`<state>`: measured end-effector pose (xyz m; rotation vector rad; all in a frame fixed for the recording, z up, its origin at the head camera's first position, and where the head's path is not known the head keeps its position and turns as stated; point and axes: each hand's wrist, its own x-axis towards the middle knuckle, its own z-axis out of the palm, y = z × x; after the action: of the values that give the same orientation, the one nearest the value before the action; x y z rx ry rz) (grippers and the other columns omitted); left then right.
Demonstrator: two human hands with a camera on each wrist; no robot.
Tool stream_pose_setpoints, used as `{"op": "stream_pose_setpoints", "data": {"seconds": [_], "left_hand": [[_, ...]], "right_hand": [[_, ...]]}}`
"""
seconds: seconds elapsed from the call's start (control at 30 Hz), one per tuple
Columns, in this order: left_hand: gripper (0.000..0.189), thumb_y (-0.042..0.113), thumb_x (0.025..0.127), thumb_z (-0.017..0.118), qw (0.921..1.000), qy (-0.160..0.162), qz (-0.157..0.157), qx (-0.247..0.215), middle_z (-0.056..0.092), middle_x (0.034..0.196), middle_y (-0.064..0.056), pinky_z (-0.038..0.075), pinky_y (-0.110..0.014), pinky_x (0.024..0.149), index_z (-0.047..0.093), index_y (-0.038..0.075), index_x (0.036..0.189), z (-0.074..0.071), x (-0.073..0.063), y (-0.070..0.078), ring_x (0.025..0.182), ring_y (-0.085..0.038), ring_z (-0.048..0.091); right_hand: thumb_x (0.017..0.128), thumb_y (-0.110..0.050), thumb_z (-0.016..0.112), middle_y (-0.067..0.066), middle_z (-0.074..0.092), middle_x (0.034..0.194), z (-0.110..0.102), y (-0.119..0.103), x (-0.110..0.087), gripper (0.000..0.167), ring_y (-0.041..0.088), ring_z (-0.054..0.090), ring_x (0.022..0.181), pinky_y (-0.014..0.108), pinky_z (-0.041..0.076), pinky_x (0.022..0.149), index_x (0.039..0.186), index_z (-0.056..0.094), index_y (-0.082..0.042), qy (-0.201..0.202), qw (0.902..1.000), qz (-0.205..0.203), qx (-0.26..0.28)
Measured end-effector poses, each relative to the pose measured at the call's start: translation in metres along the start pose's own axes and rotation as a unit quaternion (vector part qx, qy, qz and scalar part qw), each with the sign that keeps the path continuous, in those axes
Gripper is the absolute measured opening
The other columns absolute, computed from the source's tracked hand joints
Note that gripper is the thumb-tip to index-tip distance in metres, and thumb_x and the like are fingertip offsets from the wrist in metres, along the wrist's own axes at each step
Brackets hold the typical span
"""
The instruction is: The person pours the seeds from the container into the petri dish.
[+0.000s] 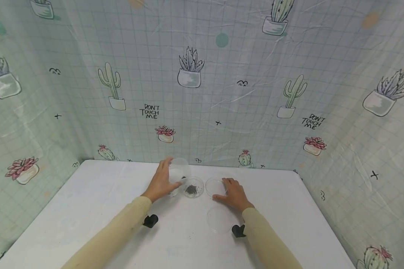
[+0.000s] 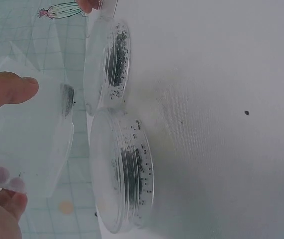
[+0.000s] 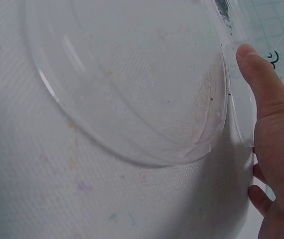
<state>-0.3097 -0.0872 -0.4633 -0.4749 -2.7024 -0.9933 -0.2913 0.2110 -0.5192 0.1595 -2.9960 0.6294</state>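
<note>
My left hand grips a frosted, translucent container, thumb on one side and fingertips on the other. The container is tilted, with dark granules gathered near one edge. Below it a clear round dish holds dark granules; in the head view the hand partly hides it. Beside that stands a second clear dish with a dark pile in it. My right hand holds the rim of a third clear dish between thumb and fingers, on the table.
Another clear round piece, a dish or lid, lies in front of the right hand. A few dark granules are scattered on the white table. A cactus-print curtain encloses the back and sides.
</note>
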Motion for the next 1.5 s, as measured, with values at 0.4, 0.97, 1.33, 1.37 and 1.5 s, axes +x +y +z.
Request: {"op": "stream_pose_setpoints", "data": {"seconds": [0.4,0.97,1.33,1.37,1.5], "left_hand": [[0.101,0.027,0.072,0.085,0.9998,-0.011,0.014,0.003,0.039,0.138,-0.016,0.042,-0.049,0.110,0.022,0.011,0.149,0.012,0.005,0.007,0.129,-0.033,0.045],[0.102,0.024,0.071,0.086,0.9990,-0.024,0.033,0.016,0.037,0.144,-0.015,0.038,-0.045,0.114,0.023,0.008,0.150,0.021,0.010,0.019,0.135,-0.032,0.042],[0.101,0.018,0.070,0.086,0.9973,-0.011,0.070,0.022,0.040,0.143,-0.015,0.040,-0.045,0.113,0.026,0.009,0.150,0.032,0.013,0.025,0.132,-0.032,0.045],[0.101,0.017,0.069,0.086,0.9971,-0.009,0.072,0.023,0.040,0.143,-0.014,0.040,-0.045,0.112,0.026,0.009,0.150,0.033,0.013,0.025,0.132,-0.032,0.045],[0.102,0.017,0.068,0.087,0.9961,-0.005,0.081,0.034,0.041,0.143,-0.013,0.041,-0.046,0.111,0.027,0.011,0.150,0.036,0.014,0.029,0.130,-0.031,0.047]], "right_hand": [[0.073,-0.056,0.077,0.014,0.050,0.141,-0.001,-0.002,-0.001,0.089,0.034,0.046,0.131,0.051,0.040,0.111,0.141,0.046,-0.008,-0.005,1.0000,0.003,-0.003],[0.074,-0.058,0.075,0.015,0.051,0.139,-0.003,-0.001,0.000,0.089,0.034,0.048,0.129,0.050,0.041,0.110,0.141,0.046,-0.008,-0.001,0.9999,-0.009,-0.007],[0.075,-0.056,0.075,0.014,0.048,0.143,-0.004,-0.002,-0.002,0.089,0.034,0.044,0.133,0.052,0.038,0.112,0.143,0.044,-0.009,-0.007,0.9999,0.000,0.010],[0.075,-0.056,0.075,0.014,0.048,0.143,-0.004,-0.002,-0.002,0.088,0.034,0.044,0.133,0.052,0.038,0.111,0.143,0.044,-0.008,-0.007,0.9999,-0.001,0.011],[0.075,-0.057,0.075,0.014,0.048,0.143,-0.004,-0.002,-0.002,0.089,0.034,0.044,0.132,0.052,0.039,0.111,0.143,0.044,-0.008,-0.009,0.9999,0.001,0.008]]}}
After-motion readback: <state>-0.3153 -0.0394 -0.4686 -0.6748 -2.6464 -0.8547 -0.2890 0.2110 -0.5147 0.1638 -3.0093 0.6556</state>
